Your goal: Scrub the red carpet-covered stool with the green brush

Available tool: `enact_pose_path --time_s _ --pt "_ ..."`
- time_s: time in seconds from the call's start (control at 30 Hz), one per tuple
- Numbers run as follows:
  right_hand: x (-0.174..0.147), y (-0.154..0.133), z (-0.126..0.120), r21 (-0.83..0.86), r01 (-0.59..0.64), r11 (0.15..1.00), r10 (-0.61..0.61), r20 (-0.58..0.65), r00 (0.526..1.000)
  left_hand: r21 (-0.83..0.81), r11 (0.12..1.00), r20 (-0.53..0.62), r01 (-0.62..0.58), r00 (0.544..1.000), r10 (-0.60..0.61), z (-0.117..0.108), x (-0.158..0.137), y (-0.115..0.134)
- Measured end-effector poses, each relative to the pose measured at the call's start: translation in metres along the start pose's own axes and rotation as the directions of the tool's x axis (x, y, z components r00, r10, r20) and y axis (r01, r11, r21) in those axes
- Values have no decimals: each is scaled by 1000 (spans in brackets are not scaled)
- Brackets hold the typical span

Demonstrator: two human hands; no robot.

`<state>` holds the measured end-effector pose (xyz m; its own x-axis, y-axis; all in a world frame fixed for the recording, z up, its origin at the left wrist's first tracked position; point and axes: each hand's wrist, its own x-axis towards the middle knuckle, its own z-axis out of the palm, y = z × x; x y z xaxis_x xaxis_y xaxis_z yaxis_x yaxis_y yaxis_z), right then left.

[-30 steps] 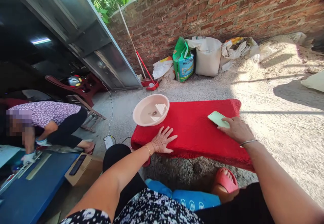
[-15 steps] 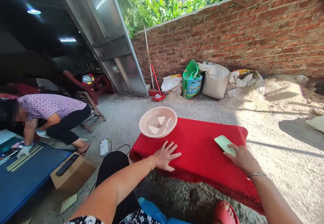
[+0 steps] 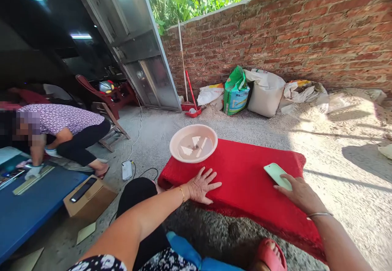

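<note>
"Fingers (image 3: 215, 185) spread wide, the left hand (image 3: 200, 188) rests on a red cloth (image 3: 241, 169), by its near edge. The cloth is draped over what looks like a low bench, hidden beneath it."

"And the right hand (image 3: 301, 195)?"

"Its thumb and fingers grip the near end of a flat, pale green block (image 3: 277, 175), which lies toward the right end of the cloth. A brush or a phone, I cannot tell; its underside is hidden."

"Which step would you call this?"

"Judging by the pose, one hand steadies the cloth while the other handles the block upon it. How hard either presses cannot be told."

"What would the next move call for?"

"A stroke across the cloth would want the left palm kept down and the block flat, well clear of the pink basin (image 3: 173, 144) of water at the far left corner."

"Anyone else?"

"A co-worker (image 3: 65, 122) bends at far left, well apart from both hands."
</note>
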<state>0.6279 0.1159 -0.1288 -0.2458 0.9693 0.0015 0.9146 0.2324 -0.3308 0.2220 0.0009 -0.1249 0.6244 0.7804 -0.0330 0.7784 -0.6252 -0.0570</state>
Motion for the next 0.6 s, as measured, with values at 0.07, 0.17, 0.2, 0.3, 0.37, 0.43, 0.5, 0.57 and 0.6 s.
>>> enact_pose_path --time_s 0.07,0.17,0.2,0.3,0.37,0.43,0.5,0.57,0.6 --pt "-1 0 -2 -21 2 1000 -1 9 1000 -6 1000 1 1 1000 -1 -1 1 1" --pt "-1 0 -2 -55 4 998 -3 9 1000 -16 1000 7 9 1000 -9 0 2 1" --pt "-2 0 -2 -62 7 998 -6 7 1000 -18 1000 8 12 1000 -12 0 2 2" --pt "-3 1 -2 -78 12 997 -11 10 1000 -22 1000 9 11 1000 -11 0 2 2" --pt "-3 2 -2 -87 10 996 -9 11 1000 -21 1000 7 1 1000 -1 0 2 2" --pt "-3 3 -3 -85 20 996 -19 9 1000 -24 1000 2 -4 1000 4 1 2 1" --pt "-3 4 -3 -79 29 996 -29 13 1000 -34 999 -7 -3 1000 3 2 3 1" --pt "-2 4 -4 -75 31 997 -30 16 999 -50 999 -19 0 1000 0 3 3 1" --pt "-2 4 -4 -73 30 997 -29 13 999 -60 998 -23 -1 1000 -1 3 4 1"
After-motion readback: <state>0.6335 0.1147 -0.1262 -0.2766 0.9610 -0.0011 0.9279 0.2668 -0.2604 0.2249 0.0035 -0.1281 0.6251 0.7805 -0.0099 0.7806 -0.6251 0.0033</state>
